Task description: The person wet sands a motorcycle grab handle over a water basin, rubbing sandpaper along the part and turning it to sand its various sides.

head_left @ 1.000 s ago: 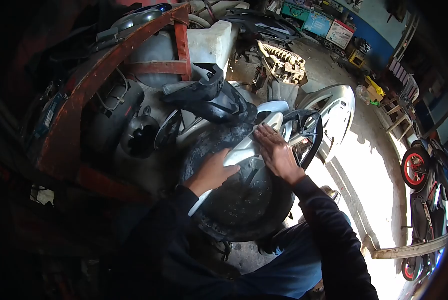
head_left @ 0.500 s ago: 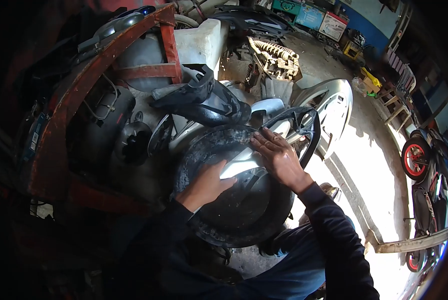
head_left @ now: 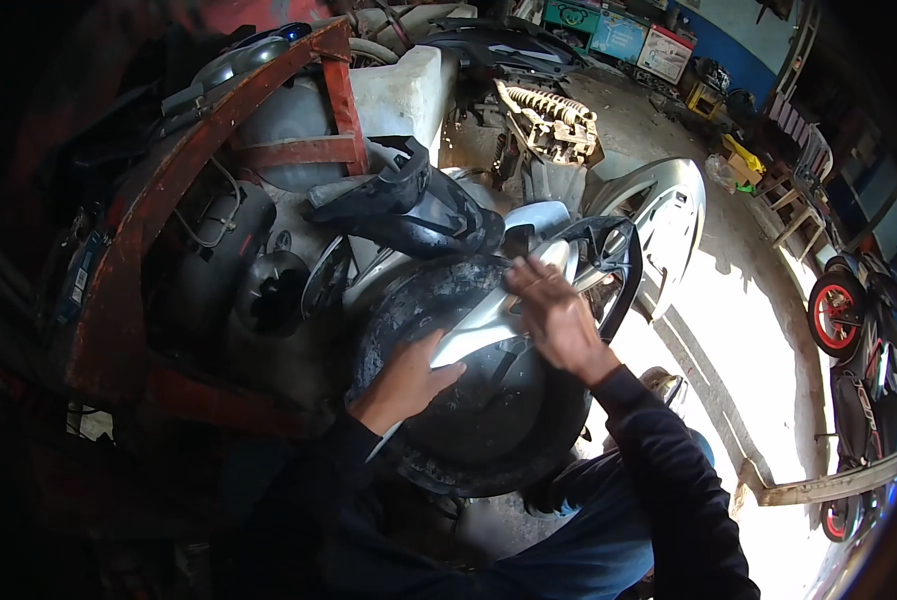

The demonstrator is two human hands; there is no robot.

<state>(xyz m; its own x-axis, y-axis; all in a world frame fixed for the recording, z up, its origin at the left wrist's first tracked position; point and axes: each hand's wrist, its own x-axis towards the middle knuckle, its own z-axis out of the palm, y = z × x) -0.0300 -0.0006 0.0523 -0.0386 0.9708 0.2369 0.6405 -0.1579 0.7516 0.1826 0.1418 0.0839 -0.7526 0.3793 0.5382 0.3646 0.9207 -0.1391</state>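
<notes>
My left hand [head_left: 402, 385] grips the lower-left end of a long, glossy silver-white motorcycle body panel [head_left: 481, 332], its thumb apart from the fingers. The panel slants over a round black basin [head_left: 439, 470] with a worn, stained rim. Over the panel's upper right part lies my right hand [head_left: 561, 322], slightly blurred, with fingers stretched out and flat. Whether anything is under its palm is hidden. Just beyond the basin rest a black plastic motorcycle part [head_left: 409, 215] and a silver fairing with black trim [head_left: 681, 205].
A rusty red metal frame [head_left: 134, 235] stands at the left, with a dark cylinder [head_left: 231, 215] inside it. Further back is a coil-spring shock absorber [head_left: 554, 105]. A motorcycle wheel with a red rim [head_left: 837, 314] and a wooden beam [head_left: 829, 480] are at the right.
The right hand has shifted slightly and is now blurred by motion. More of the panel shows between the hands, and its upper end is visible past the fingers. The left hand keeps its grip.
</notes>
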